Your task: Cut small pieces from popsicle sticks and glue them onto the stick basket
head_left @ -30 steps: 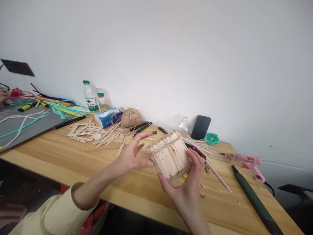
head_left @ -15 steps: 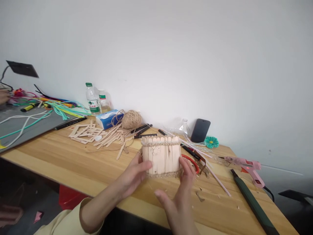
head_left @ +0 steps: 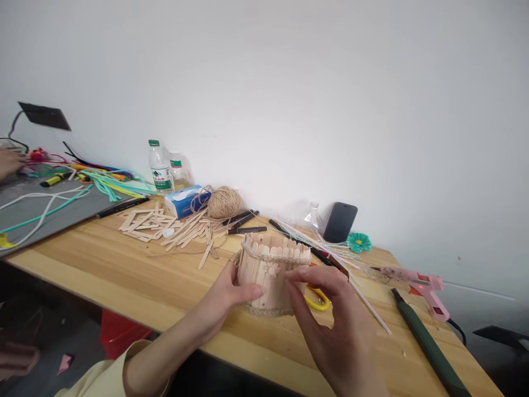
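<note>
A small container made of upright popsicle sticks (head_left: 276, 286) is in front of me, with twine braid around its upper and lower edges. My left hand (head_left: 223, 298) grips its left side, the thumb lying across the front wall. A pale wooden flower (head_left: 271, 269) sits on that wall below the upper braid. Just right of the flower, my right hand (head_left: 341, 320) has thumb and index finger pressed together close to the wall. Whatever is between those fingertips, if anything, is too small to make out. Behind the right hand shows a yellow ring-shaped handle (head_left: 320, 300).
Loose popsicle sticks (head_left: 188, 234), a twine ball (head_left: 224, 202), a tissue pack (head_left: 188, 201) and bottles (head_left: 160, 171) stand toward the back left. To the right are a phone (head_left: 340, 222), a teal flower (head_left: 359, 242), a pink glue gun (head_left: 425, 284) and a dark green bar (head_left: 427, 342). Another person's hand (head_left: 10, 164) is far left.
The container has tipped so its open top shows. My right hand has left its right side and come in front, fingers now pinched. The yellow handle has come into sight.
</note>
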`<action>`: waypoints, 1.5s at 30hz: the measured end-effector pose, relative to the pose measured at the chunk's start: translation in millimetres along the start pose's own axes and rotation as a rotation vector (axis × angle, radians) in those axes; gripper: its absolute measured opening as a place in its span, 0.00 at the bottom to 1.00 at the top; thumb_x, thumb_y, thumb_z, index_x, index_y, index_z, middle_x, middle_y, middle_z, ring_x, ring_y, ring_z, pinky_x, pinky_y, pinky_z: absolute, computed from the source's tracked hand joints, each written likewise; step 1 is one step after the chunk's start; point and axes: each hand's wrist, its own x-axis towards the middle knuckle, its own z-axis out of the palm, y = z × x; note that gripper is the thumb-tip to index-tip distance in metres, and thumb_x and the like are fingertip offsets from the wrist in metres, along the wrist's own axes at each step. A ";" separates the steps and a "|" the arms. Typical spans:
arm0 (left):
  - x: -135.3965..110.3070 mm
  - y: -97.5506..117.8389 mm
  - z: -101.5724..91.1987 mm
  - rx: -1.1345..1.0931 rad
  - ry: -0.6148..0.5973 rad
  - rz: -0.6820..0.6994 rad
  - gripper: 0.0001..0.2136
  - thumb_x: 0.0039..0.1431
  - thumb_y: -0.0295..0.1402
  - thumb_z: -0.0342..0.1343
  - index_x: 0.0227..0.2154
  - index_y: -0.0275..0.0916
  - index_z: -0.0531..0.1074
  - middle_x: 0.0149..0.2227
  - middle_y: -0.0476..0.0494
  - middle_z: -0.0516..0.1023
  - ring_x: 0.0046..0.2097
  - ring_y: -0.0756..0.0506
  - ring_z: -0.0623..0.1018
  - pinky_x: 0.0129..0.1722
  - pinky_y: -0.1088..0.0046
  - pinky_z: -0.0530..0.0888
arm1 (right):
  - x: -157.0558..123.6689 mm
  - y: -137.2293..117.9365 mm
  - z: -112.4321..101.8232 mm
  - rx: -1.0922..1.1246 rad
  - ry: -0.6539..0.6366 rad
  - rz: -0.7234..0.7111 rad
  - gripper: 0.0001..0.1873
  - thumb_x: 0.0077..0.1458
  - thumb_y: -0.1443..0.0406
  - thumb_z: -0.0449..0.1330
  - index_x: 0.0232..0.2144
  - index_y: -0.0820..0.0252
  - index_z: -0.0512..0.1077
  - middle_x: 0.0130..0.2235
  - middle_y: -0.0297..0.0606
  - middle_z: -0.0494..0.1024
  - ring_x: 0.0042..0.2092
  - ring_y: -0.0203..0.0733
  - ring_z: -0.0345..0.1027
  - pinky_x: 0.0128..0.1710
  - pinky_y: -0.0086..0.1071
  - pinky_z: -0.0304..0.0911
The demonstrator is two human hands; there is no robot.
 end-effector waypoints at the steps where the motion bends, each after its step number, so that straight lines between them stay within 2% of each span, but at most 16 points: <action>1: -0.7 1.1 0.8 0.013 0.007 0.002 0.33 0.36 0.29 0.69 0.49 0.36 0.63 0.50 0.34 0.74 0.54 0.33 0.71 0.51 0.59 0.67 | 1.1 -0.2 1.4 0.008 -0.022 -0.012 0.14 0.54 0.77 0.57 0.40 0.57 0.65 0.34 0.37 0.75 0.35 0.40 0.69 0.32 0.32 0.67; 5: -2.9 2.8 4.4 0.052 0.012 0.026 0.34 0.35 0.30 0.69 0.48 0.36 0.62 0.50 0.33 0.75 0.52 0.34 0.72 0.50 0.60 0.68 | 2.3 -0.6 5.5 0.031 -0.090 -0.042 0.14 0.55 0.77 0.56 0.41 0.57 0.64 0.35 0.37 0.75 0.37 0.39 0.69 0.37 0.31 0.67; 12: -2.2 0.6 6.7 0.081 0.048 0.073 0.35 0.33 0.31 0.70 0.48 0.36 0.62 0.50 0.34 0.74 0.53 0.33 0.71 0.50 0.59 0.68 | 2.0 -0.3 4.7 -0.016 -0.105 -0.012 0.10 0.57 0.75 0.55 0.39 0.56 0.64 0.33 0.35 0.74 0.35 0.39 0.69 0.34 0.31 0.68; 17: -2.8 -0.5 8.1 0.065 0.067 0.097 0.32 0.33 0.32 0.70 0.45 0.37 0.64 0.49 0.35 0.75 0.52 0.34 0.72 0.49 0.61 0.68 | 4.5 -3.3 5.4 -0.025 -0.065 -0.003 0.10 0.56 0.75 0.55 0.37 0.57 0.65 0.32 0.35 0.75 0.34 0.39 0.69 0.33 0.30 0.68; 22: -4.9 -1.0 12.0 0.017 0.043 0.131 0.33 0.33 0.31 0.70 0.45 0.38 0.64 0.49 0.36 0.75 0.52 0.34 0.72 0.50 0.60 0.68 | 5.1 -6.0 9.4 0.001 0.039 0.021 0.11 0.55 0.75 0.58 0.36 0.55 0.64 0.30 0.34 0.74 0.33 0.39 0.69 0.32 0.31 0.68; 28: -6.3 0.7 14.1 0.012 0.062 0.130 0.33 0.33 0.31 0.70 0.46 0.38 0.63 0.49 0.36 0.75 0.52 0.34 0.72 0.49 0.61 0.69 | 6.0 -5.7 10.8 0.007 0.092 -0.041 0.13 0.53 0.77 0.59 0.35 0.57 0.64 0.31 0.33 0.73 0.33 0.38 0.67 0.33 0.30 0.66; 34: -5.4 0.3 13.7 0.041 0.086 0.155 0.33 0.33 0.33 0.70 0.45 0.37 0.63 0.47 0.35 0.76 0.50 0.33 0.74 0.47 0.60 0.71 | 6.9 -4.9 9.0 0.049 0.003 -0.087 0.15 0.53 0.80 0.55 0.35 0.57 0.63 0.33 0.35 0.74 0.36 0.38 0.68 0.36 0.30 0.66; 45: -3.1 2.4 13.3 0.044 0.125 0.147 0.33 0.32 0.32 0.70 0.45 0.38 0.64 0.47 0.37 0.76 0.50 0.33 0.74 0.48 0.59 0.70 | 12.2 2.4 9.3 -0.008 0.007 -0.059 0.12 0.54 0.77 0.57 0.35 0.56 0.64 0.30 0.34 0.72 0.33 0.40 0.67 0.31 0.32 0.65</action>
